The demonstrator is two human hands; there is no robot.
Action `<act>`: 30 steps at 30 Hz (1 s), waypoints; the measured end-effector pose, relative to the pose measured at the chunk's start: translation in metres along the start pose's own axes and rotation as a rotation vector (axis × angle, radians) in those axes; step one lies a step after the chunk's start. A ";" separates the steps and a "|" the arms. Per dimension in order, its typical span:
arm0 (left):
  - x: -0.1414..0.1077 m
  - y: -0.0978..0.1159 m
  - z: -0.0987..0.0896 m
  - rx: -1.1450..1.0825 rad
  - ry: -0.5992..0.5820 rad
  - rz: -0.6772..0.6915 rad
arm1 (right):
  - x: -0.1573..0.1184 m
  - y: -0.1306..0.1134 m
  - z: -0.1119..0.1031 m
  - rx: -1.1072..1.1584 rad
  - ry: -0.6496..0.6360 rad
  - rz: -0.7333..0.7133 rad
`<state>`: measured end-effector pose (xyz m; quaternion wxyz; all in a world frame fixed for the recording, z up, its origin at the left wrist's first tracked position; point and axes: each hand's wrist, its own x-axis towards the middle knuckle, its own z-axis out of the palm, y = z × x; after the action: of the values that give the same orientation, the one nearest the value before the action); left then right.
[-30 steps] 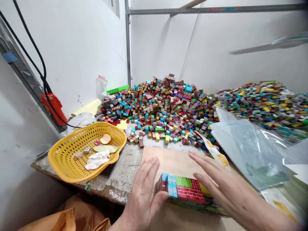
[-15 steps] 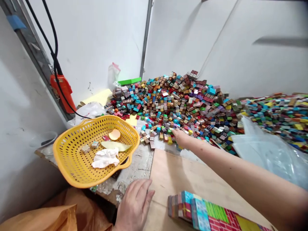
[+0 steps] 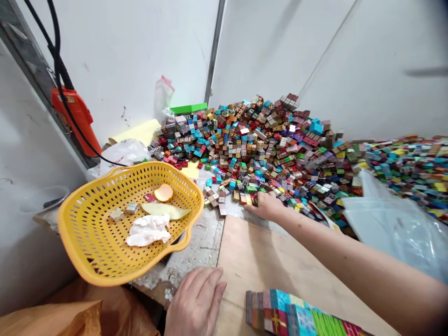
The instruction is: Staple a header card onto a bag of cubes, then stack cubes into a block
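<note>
My right hand [image 3: 265, 206] reaches to the front edge of a heaped pile of small patterned blocks [image 3: 241, 144]. Its thumb and fingers close around a small block at that edge, mostly covered by the fingers. My left hand [image 3: 196, 301] rests at the left edge of a plywood board [image 3: 241, 252], fingers loosely bent and holding nothing. To its right, a row of colourful patterned blocks [image 3: 297, 317] stands packed together on the board, with blue, green and red brick designs.
A yellow perforated basket [image 3: 77, 252] at left holds a crumpled white tissue [image 3: 149, 230], peels and a few blocks. Clear plastic bags [image 3: 392, 228] lie at right beside another block pile [image 3: 409, 168]. An orange device [image 3: 75, 121] with black cables hangs at the left wall.
My right hand has drawn slightly back toward me, its thumb now stretched along the pile's front edge. The view has shifted a little; my left hand stays by the board edge.
</note>
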<state>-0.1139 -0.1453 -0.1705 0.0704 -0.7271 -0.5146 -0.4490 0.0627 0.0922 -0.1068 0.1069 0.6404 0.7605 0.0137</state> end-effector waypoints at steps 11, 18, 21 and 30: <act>0.002 0.002 -0.002 -0.010 -0.011 -0.028 | 0.011 -0.010 0.002 0.016 -0.053 -0.091; 0.001 0.002 -0.002 -0.024 -0.026 -0.034 | 0.003 -0.012 0.003 0.031 0.004 -0.178; 0.000 0.002 -0.002 -0.026 -0.039 -0.031 | -0.001 -0.009 0.001 0.059 0.025 -0.209; -0.006 0.000 0.000 -0.038 -0.094 -0.059 | -0.051 0.015 -0.031 0.215 0.087 -0.232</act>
<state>-0.1142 -0.1497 -0.1750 0.0191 -0.7332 -0.5298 -0.4259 0.0800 0.0491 -0.0664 0.0056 0.5546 0.8305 -0.0522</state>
